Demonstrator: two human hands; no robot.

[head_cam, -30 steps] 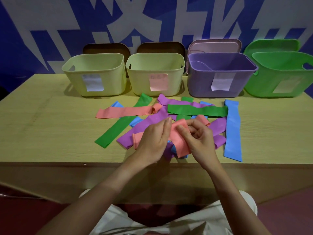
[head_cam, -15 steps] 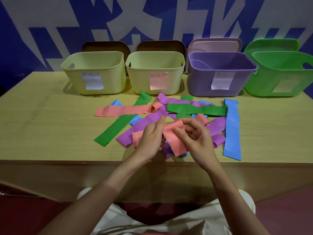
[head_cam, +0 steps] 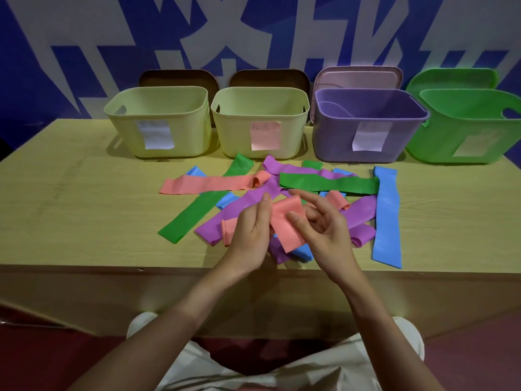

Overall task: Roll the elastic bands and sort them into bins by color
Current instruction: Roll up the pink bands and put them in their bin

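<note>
Both hands work one flat salmon-pink elastic band [head_cam: 287,224] held just above the near edge of the light wooden tabletop [head_cam: 70,215]. Left hand [head_cam: 251,232] pinches the band's left side, fingers curled. Right hand [head_cam: 324,230] has its thumb pressed on the band's face, index finger stretched out, other fingers loosely bent behind it. Under them lies a loose pile of flat bands: green strip [head_cam: 329,183], blue strip [head_cam: 386,218], purple strip [head_cam: 239,210], second pink strip [head_cam: 208,184]. Along the far edge in a row: two pale yellow plastic bins [head_cam: 158,122] [head_cam: 259,122], purple bin [head_cam: 366,125], green bin [head_cam: 468,128], each with a paper label.
</note>
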